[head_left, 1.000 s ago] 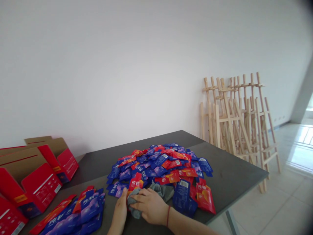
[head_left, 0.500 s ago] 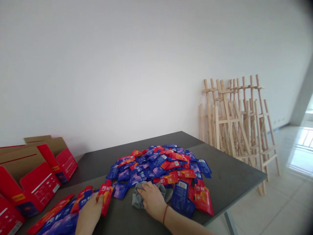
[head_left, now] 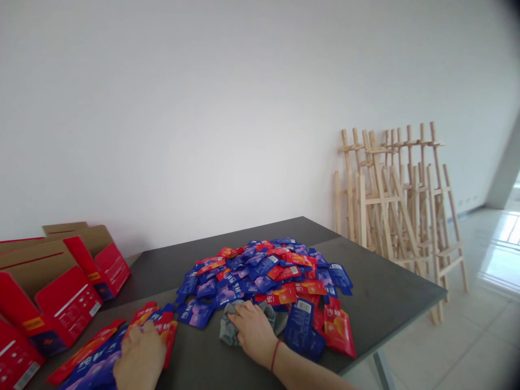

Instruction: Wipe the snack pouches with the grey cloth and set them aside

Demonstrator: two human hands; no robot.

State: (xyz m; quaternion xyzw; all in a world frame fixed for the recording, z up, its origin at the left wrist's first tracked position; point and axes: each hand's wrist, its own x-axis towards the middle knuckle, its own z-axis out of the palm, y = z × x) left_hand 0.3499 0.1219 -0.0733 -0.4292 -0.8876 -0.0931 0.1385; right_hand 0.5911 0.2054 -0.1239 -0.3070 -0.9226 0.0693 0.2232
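Observation:
My left hand (head_left: 140,355) is at the row of pouches on the near left, fingers curled at a red pouch (head_left: 167,335) with an orange fruit picture. Its fingertips are partly hidden. Under and beside it lie overlapping blue pouches (head_left: 95,368) and another red pouch (head_left: 87,349). My right hand (head_left: 255,327), a red cord on its wrist, is closed over a crumpled grey cloth (head_left: 228,329) on the table. In front of this hand spreads a heap of red and blue pouches (head_left: 260,271). A single blue pouch (head_left: 195,313) lies at the heap's left edge.
Open red cardboard boxes (head_left: 67,306) stand along the left side of the dark table (head_left: 377,287). Wooden easels (head_left: 390,216) lean together by the white wall (head_left: 227,119) at the right. The table's right edge runs beside the heap.
My left hand has moved left and down with the red pouch, bringing it against the row. The blue pouch at the heap's left edge now shows more fully. My right hand stays on the cloth.

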